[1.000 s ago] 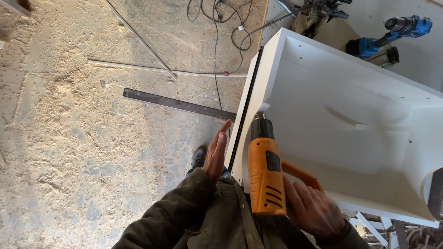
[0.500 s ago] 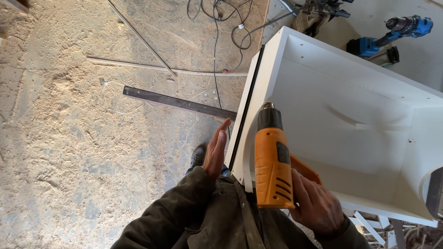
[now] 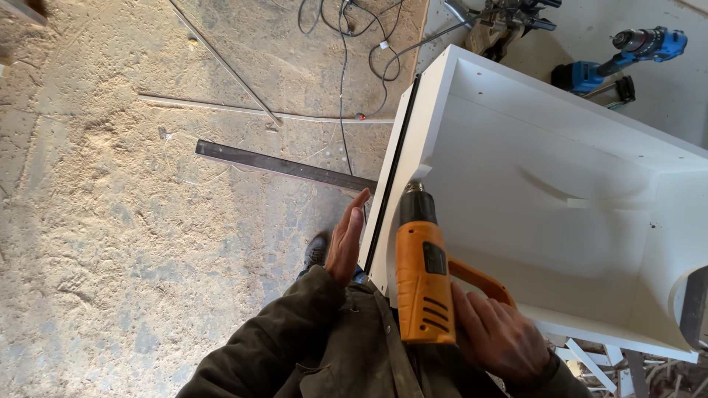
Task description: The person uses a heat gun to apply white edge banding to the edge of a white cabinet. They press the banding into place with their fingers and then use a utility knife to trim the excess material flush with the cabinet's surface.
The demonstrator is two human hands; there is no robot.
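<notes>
From the head view, our right hand (image 3: 501, 339) wraps its grip around the handle of the orange heat gun (image 3: 422, 276), nozzle at the white cabinet's (image 3: 546, 214) front edge. Our left hand (image 3: 345, 239) lies flat and open against that edge's outer side.

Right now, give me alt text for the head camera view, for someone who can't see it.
A person's right hand grips an orange heat gun aimed at the front edge of a white cabinet, while the left hand lies flat against its outer side. A dark metal bar and cables lie on the sawdust-covered floor.
</notes>
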